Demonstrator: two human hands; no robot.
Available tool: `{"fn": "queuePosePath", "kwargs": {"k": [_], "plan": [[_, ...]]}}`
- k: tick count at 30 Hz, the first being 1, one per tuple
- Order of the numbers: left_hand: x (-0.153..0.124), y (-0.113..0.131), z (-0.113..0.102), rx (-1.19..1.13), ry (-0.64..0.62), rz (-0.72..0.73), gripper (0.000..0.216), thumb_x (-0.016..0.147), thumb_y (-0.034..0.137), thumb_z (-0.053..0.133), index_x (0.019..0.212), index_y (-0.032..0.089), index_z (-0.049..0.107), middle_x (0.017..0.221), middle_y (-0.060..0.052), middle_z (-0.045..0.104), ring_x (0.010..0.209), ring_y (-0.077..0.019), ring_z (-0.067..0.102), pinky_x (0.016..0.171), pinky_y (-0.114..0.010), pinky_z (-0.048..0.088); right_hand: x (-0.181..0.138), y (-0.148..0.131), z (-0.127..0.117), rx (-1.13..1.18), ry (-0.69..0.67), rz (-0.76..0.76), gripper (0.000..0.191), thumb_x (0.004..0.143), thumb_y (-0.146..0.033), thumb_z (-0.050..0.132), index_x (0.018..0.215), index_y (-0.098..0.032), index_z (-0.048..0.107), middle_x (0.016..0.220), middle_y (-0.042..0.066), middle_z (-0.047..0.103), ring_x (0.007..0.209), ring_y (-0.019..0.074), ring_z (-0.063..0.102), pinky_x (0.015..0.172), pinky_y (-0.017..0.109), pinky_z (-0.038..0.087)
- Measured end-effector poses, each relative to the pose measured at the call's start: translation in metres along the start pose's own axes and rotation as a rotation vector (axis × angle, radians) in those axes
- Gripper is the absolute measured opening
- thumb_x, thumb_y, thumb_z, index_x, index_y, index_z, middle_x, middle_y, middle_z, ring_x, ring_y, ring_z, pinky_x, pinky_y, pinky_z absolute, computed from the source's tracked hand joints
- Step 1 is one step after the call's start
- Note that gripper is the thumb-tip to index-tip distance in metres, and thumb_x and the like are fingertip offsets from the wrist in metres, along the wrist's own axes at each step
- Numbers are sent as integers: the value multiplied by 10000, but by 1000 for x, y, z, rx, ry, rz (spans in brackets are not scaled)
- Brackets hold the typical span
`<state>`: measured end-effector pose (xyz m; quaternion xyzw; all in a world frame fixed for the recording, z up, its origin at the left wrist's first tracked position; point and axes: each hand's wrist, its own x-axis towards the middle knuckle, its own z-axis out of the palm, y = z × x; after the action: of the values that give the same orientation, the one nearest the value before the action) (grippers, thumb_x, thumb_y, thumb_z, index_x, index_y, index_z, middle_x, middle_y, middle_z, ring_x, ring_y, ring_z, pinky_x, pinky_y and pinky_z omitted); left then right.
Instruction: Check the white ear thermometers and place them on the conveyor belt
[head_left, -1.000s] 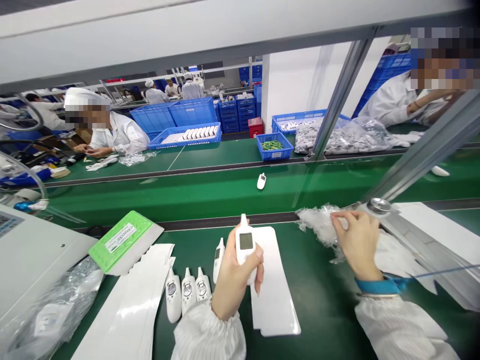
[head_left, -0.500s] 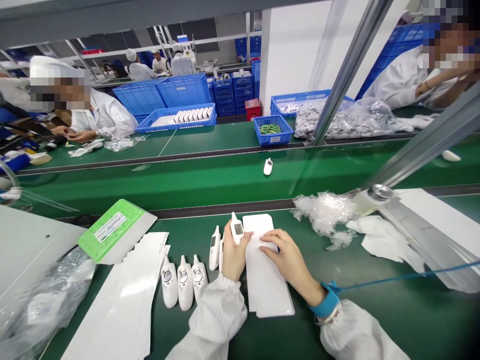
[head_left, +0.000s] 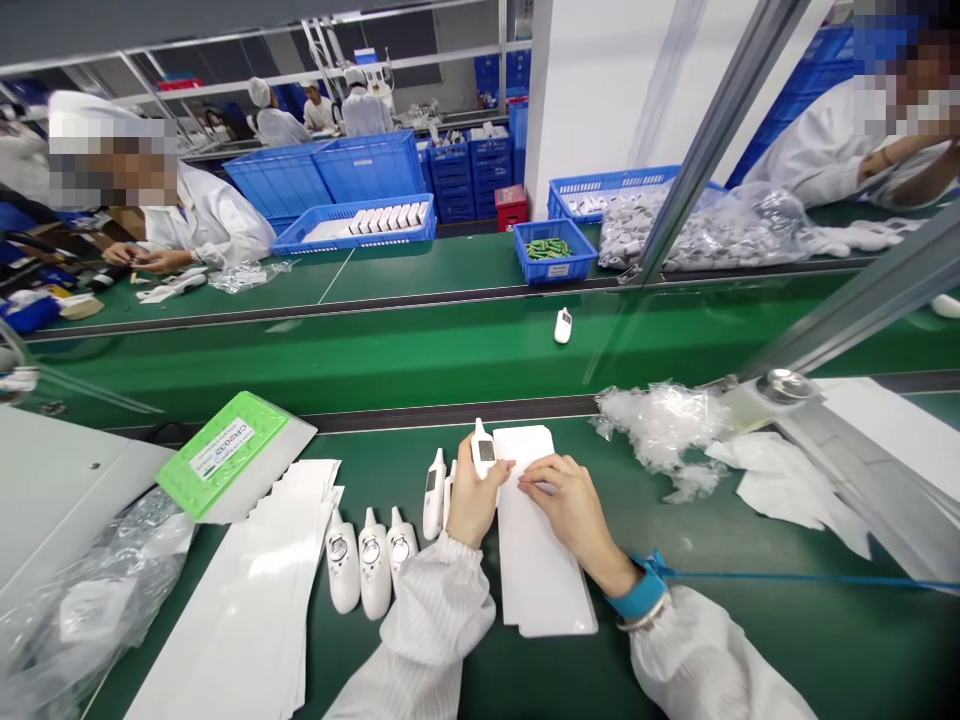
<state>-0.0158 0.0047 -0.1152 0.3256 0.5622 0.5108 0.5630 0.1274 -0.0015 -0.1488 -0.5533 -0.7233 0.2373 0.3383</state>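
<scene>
My left hand [head_left: 476, 497] is closed round a white ear thermometer [head_left: 484, 450] with a pointed tip and a small grey screen. It holds the thermometer upright at the left edge of a stack of white sheets [head_left: 541, 585]. My right hand [head_left: 564, 505], a blue strap on its wrist, lies over the upper part of the stack. Thumb and forefinger are pinched together there; what is between them, if anything, is too small to make out. Left of my hands stand more white thermometers [head_left: 433, 495], and three others [head_left: 373, 565] show round silvery parts.
A fanned pile of white sheets [head_left: 240, 590] and a green battery tray [head_left: 217, 450] lie left. Crumpled clear plastic [head_left: 667, 430] lies right. Beyond the ledge, a green conveyor [head_left: 360, 360] carries one thermometer [head_left: 563, 326]. A blue strap cord [head_left: 787, 577] runs right. Co-workers sit opposite.
The fingers of my right hand have drawn together into a pinch over the sheets. On the conveyor the thermometer has shifted right. My left hand keeps its hold, and the view has tilted slightly.
</scene>
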Motion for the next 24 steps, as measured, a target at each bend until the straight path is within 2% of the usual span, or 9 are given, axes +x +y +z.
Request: {"fn": "queuePosePath", "kwargs": {"k": [5,11,18,24], "plan": [[0,-1,1,11,3,20,424,793,248,657,1162,211,452,1080,-58,630,960,-213,687,929,-399,512,0,0,-2,-5,-2,-10,168,924,-259,585,836,-255,728,951,34,716,880,233,606,763,387,394],[-1,-2,1,36,13,34,441,794,226,646,1184,205,442,1089,-66,614,965,-215,677,921,-407,511,2,-2,-2,-2,-5,-1,184,917,-266,596,782,-262,721,930,20,717,878,225,612,757,381,405],[3,-4,4,39,-48,57,464,792,265,653,1200,198,442,1076,-69,622,966,-227,681,905,-404,516,1,-2,-2,7,5,5,183,920,-261,589,789,-252,717,936,24,716,886,226,610,766,385,413],[7,2,4,62,-78,28,459,773,198,661,1190,179,471,1002,-57,667,957,-224,687,903,-382,510,0,0,-3,26,0,-6,166,917,-245,595,793,-249,705,951,15,717,887,223,609,789,388,410]]}}
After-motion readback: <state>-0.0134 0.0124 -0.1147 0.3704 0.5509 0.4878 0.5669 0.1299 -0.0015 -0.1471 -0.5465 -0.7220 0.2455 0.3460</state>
